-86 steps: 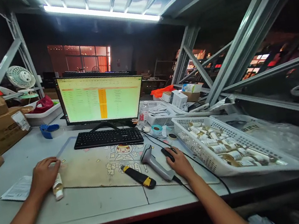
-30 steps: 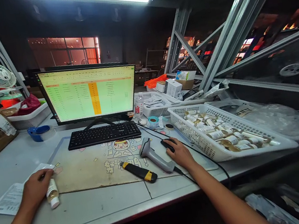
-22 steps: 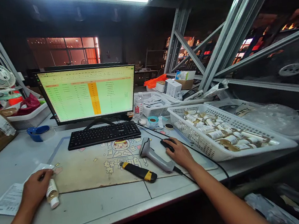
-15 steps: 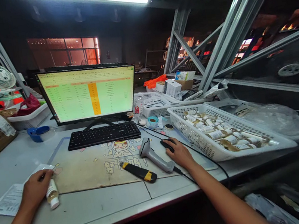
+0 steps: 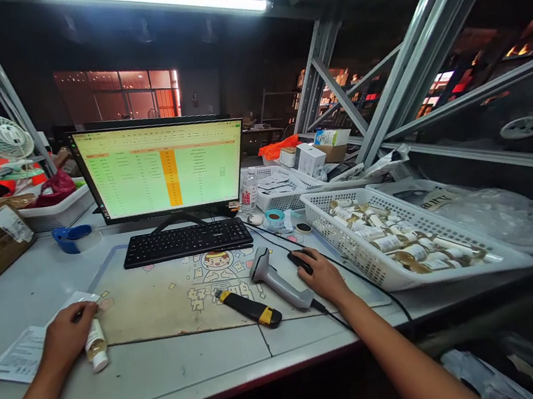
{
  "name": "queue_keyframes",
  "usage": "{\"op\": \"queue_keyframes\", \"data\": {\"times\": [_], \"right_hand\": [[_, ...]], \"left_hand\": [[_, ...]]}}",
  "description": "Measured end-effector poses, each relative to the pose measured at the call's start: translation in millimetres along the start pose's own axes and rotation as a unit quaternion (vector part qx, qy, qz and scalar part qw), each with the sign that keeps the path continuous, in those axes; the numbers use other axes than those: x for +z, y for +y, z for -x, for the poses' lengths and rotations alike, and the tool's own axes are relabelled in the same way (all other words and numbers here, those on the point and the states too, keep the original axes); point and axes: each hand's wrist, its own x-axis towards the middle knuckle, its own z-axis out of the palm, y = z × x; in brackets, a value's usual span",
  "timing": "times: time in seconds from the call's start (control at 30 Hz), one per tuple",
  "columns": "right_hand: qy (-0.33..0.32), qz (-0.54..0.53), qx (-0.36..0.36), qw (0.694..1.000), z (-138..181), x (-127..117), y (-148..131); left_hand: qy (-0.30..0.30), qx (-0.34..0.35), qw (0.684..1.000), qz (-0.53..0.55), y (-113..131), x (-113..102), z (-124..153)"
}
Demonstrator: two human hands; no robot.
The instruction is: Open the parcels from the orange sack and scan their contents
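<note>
Head view: your right hand (image 5: 324, 278) is wrapped round the mouse (image 5: 300, 261), likely for easy clicking; left hand (image 5: 69, 333) covers the white-capped bottle (image 5: 96, 346), can't tell if gripping.

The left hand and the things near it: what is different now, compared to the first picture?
The left hand seems drawn slightly back; the edge of a packet now shows beyond it. Nothing was visibly taken up or let go: the left hand still touches the bottle, the right hand still rests on the mouse.
</note>
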Motion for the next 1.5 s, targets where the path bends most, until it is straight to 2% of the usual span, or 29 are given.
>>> {"op": "queue_keyframes", "data": {"times": [0.27,0.37,0.43,0.47,0.53,0.63,0.7,0.77,0.9,1.03,1.17,1.33,1.5], "right_hand": [[0.004,0.001,0.002,1.0,-0.1,0.4,-0.5],[0.003,0.0,0.001,1.0,-0.5,0.4,-0.7],[0.003,-0.004,-0.003,1.0,-0.5,0.2,-1.0],[0.004,-0.007,-0.004,1.0,-0.4,0.0,-1.2],[0.005,-0.011,-0.004,1.0,0.0,-0.6,-2.0],[0.005,-0.015,0.001,1.0,0.8,-1.3,-4.1],[0.003,-0.017,0.0,1.0,1.3,-1.5,-5.4],[0.003,-0.018,-0.001,1.0,1.8,-1.5,-6.4],[0.01,-0.015,-0.004,1.0,2.4,-0.9,-6.3],[0.02,-0.017,-0.012,1.0,2.9,-0.1,-5.0],[0.019,-0.019,-0.017,0.999,3.5,-1.2,-5.8],[0.014,-0.029,-0.035,0.999,2.7,-2.0,-5.7],[0.008,-0.035,-0.059,0.998,-0.1,-0.6,-2.2]], "left_hand": [[0.013,0.04,0.998,-0.041,-7.5,1.9,-3.1],[0.089,0.123,0.985,-0.08,7.8,-5.9,-0.8],[0.135,0.211,0.965,-0.076,36.5,-7.8,3.2],[0.126,0.256,0.956,-0.063,56.7,-5.4,5.4],[0.07,0.35,0.934,-0.02,105.8,9.4,8.7],[-0.038,0.457,0.888,-0.033,184.6,55.9,9.5],[-0.083,0.471,0.876,-0.059,229.2,94.9,7.9],[-0.11,0.443,0.887,-0.072,262.6,131.4,5.5],[-0.118,0.404,0.905,-0.066,298.9,181.2,-0.5],[-0.135,0.384,0.911,-0.064,311.6,204.3,-5.9],[-0.139,0.376,0.914,-0.064,316.4,210.5,-6.2],[-0.114,0.384,0.914,-0.057,304.9,195.7,-3.4],[-0.071,0.358,0.929,-0.066,258.9,164.6,-12.2]]}}
